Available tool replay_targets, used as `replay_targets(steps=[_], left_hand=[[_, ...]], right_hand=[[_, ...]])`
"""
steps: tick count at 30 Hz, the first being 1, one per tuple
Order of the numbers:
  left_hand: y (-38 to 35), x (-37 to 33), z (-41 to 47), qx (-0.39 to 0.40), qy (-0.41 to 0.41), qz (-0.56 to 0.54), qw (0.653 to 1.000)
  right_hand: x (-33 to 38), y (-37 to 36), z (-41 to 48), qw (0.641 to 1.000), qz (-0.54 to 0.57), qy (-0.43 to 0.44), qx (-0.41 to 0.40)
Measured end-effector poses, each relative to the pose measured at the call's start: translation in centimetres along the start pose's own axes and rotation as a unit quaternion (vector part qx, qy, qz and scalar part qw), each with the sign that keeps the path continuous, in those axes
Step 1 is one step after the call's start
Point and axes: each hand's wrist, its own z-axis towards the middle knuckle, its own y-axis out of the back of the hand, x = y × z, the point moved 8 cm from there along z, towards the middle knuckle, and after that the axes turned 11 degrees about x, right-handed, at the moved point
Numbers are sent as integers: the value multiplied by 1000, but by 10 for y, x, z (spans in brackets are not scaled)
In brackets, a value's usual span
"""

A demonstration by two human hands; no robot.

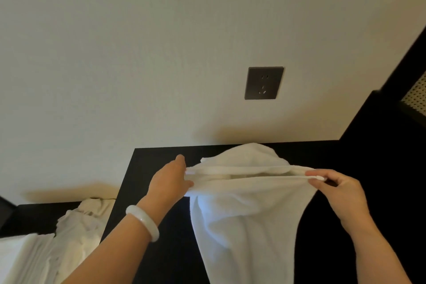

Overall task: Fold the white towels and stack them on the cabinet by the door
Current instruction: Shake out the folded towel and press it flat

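A plain cream wall point(138, 41) fills the upper frame, a dark socket point(264, 83) right of centre (warm light, soft shadows).

Warm, dim indoor light comes from the camera's side, casting soft yellowish shadows on the wall point(138, 53) behind the towel point(242, 214) and the pile point(76, 226) at left. The black cabinet point(156, 159) shows no detail. The wide lens slants and smears the right edge.

towel point(242, 226) bottom cut off, linens point(46, 249) cropped
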Motion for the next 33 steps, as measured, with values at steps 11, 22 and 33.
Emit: replay_targets(steps=[11, 22, 33], left_hand=[[31, -6, 12, -30, 17, 109, 993], [211, -31, -31, -55, -42, -444, 894], [335, -55, -103, -225, -90, -159, 957]], right_hand=[[24, 14, -1, 1000, -16, 14, 20], [171, 58, 10, 987, 30, 157, 8], [272, 105, -2, 976, -2, 216, -7]])
